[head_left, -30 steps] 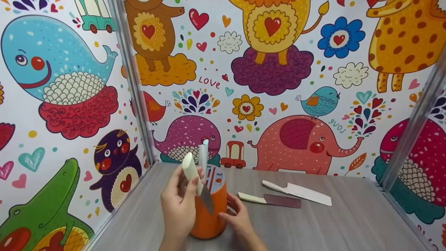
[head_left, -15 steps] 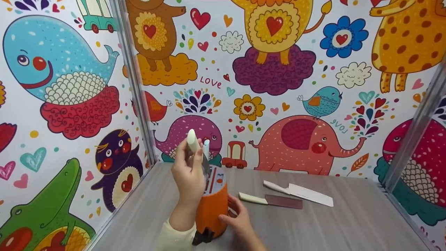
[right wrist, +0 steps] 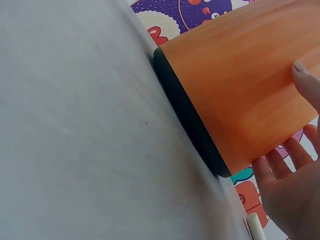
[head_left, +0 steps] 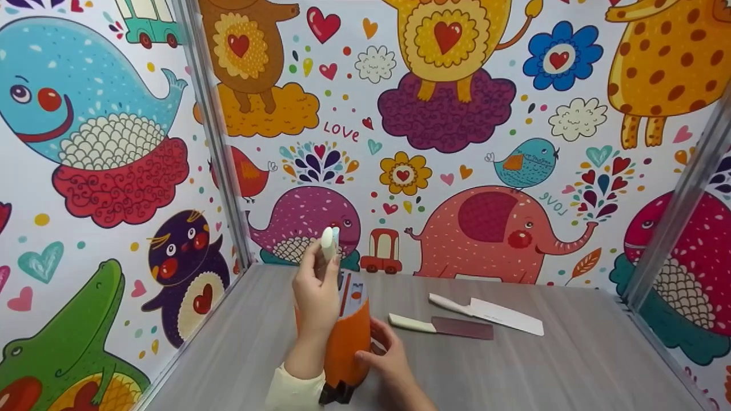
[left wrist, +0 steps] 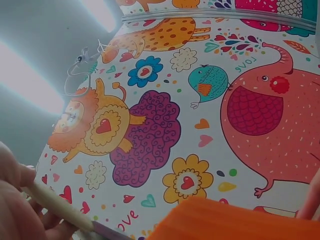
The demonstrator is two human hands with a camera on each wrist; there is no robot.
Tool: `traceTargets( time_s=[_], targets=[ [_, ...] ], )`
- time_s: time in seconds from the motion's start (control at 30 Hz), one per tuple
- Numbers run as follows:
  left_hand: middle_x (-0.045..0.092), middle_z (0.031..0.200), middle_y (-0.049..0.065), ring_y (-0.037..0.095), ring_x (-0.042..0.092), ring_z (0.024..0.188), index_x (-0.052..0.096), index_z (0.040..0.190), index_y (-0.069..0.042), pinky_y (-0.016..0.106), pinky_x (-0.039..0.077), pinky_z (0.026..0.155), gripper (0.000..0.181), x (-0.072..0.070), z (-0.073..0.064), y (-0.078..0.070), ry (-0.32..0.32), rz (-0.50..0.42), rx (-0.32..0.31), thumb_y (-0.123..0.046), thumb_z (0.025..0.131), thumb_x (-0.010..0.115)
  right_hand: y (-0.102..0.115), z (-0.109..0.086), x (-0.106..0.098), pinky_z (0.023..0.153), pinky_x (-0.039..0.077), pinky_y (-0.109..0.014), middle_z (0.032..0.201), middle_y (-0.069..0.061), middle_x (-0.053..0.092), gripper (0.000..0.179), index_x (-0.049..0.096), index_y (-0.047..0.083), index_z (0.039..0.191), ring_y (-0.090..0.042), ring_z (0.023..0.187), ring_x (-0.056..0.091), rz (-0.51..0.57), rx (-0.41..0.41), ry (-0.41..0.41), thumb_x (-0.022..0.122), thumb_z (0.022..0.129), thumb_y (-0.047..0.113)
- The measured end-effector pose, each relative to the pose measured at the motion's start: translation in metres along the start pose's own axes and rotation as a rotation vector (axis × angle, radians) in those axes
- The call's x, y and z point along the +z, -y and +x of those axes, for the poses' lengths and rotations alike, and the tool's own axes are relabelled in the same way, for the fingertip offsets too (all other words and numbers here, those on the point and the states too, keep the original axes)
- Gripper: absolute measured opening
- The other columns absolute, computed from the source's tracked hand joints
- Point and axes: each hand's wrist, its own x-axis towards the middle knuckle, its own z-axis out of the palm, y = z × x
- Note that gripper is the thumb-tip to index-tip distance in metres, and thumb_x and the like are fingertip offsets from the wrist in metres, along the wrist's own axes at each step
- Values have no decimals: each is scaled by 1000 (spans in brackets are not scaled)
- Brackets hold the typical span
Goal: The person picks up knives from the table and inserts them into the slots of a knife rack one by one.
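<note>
Orange knife block (head_left: 349, 345) stands on the table (head_left: 491, 377), the grip of the right hand (head_left: 391, 354) curved around its side. Beside its slotted top (head_left: 355, 294), the left hand (head_left: 317, 291) has its grip closed on a cream-handled knife (head_left: 328, 245), blade mostly hidden. One white knife (head_left: 494, 314) and one dark-bladed knife (head_left: 451, 327) lie rightward.

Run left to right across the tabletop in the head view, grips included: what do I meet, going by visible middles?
Left grip, orange knife block, right grip, purplish-bladed knife, white-bladed knife. The held knife overlaps the left grip, so it is left out.
</note>
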Motion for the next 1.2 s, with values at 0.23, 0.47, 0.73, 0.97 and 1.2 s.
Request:
traceTargets(
  time_s=[0.23,0.47,0.73,0.97,1.2],
  targets=[
    [71,134,18,32,72,122,63,142,-2,39,56,105,41,2,-5,8,1,50,-13,-3,101,70,0,0,-1,119,49,-51,153,-18,58,76,48,3,156,-32,139,57,8,15,2,85,92,21],
    [70,134,14,33,72,124,67,139,-6,40,59,99,42,0,-10,18,27,141,-26,-7,98,76,1,1,-3,118,49,-52,153,-17,58,76,49,4,155,-32,139,57,-12,39,-5,86,92,26],
    [72,126,8,29,75,120,71,133,-9,38,61,96,41,-3,-13,31,-23,172,-26,-5,94,81,3,4,0,116,51,-52,152,-17,59,78,50,4,154,-31,138,59,-16,12,5,89,89,25],
    [76,117,9,25,78,106,71,128,-7,38,63,92,40,-6,-10,30,-40,226,-19,-4,90,85,6,2,2,115,52,-52,152,-18,59,79,51,3,154,-32,137,60,-24,31,1,89,89,25],
    [78,104,9,22,77,92,73,118,-5,21,63,85,29,-16,-1,33,-75,232,3,-4,91,83,5,5,-3,114,52,-52,150,-19,60,81,52,3,152,-34,135,60,-33,26,-6,92,85,25]
  ],
)
